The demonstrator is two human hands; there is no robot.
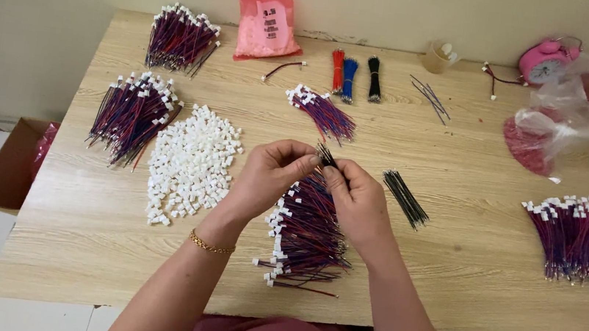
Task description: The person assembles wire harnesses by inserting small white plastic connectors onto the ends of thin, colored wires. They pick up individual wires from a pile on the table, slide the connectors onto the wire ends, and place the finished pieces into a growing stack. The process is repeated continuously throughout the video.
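Observation:
My left hand [271, 174] and my right hand [354, 194] meet above the middle of a light wooden table [444, 279]. Both pinch a few short black wires [325, 154] whose ends stick up between the fingertips. Under the hands lies a pile of red-and-blue wire leads with white connectors [304, 240]. A heap of loose white connector housings [191, 165] lies just left of my left hand. A small bunch of black wires [405, 198] lies just right of my right hand. A gold bracelet sits on my left wrist.
More piles of finished leads lie at far left [130, 113], back left [180, 36], centre back [319, 109] and right [571, 234]. A pink bag [264, 10], red, blue and black wire bundles [353, 76], a pink clock [546, 61], plastic bags [566, 119] and a floor box [10, 163] surround them.

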